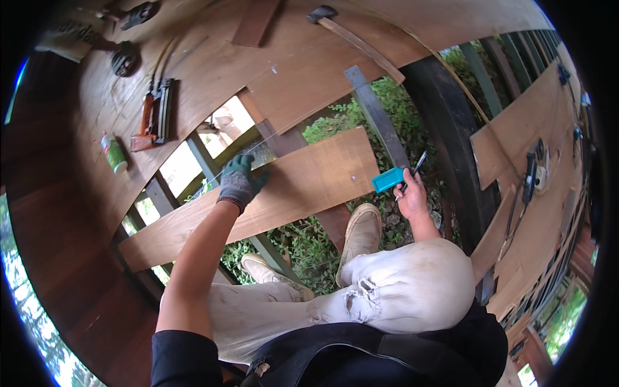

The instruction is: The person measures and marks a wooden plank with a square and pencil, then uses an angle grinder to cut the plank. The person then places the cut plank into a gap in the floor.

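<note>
A loose wooden plank (316, 171) lies slantwise across the dark joists in front of me. My left hand (239, 180), in a grey and green work glove, rests on the plank with thumb and fingers apart, the fingertips near its far edge. At the plank's right end, my bare right hand (411, 195) is closed on a teal rectangular tool (387, 180) and a black pen (421, 160). The teal tool is close to the plank's end; whether it touches cannot be made out. Part of it is hidden by my fingers.
On the laid boards (193, 64) beyond are an orange and black nail gun (153, 116), a green bottle (114, 153) and a hammer (354, 42). Gaps between joists (380, 119) show plants below. My shoes (362, 232) are under the plank. A corded power tool (530, 177) lies right.
</note>
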Demonstrator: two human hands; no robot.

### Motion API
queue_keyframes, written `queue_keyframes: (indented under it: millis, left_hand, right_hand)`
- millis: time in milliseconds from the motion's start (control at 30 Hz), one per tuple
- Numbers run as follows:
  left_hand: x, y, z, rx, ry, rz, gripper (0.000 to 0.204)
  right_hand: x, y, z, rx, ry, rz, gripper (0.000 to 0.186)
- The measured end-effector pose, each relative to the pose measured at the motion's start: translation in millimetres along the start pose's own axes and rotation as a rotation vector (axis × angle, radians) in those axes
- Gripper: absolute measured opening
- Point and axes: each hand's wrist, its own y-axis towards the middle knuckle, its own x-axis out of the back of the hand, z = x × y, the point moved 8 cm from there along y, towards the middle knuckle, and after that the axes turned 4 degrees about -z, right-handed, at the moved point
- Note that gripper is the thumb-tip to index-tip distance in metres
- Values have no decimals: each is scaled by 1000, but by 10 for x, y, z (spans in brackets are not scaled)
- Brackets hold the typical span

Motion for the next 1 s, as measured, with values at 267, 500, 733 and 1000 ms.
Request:
queue_keyframes:
  millis: [267,500,733,1000]
  left_hand:
    - [-359,-95,342,284,-46,506,77]
    - [-582,-246,68,281,-122,492,79]
    - [-600,-544,575,478,-124,414,77]
    - [-326,-302,302,236,-48,238,50]
  right_hand:
    - [-78,49,-298,43,-88,-57,17]
    - [-55,191,221,189,-64,-84,18]
    - [-520,255,120,84,34,120,13]
    - [-266,93,-262,-85,-152,156,13]
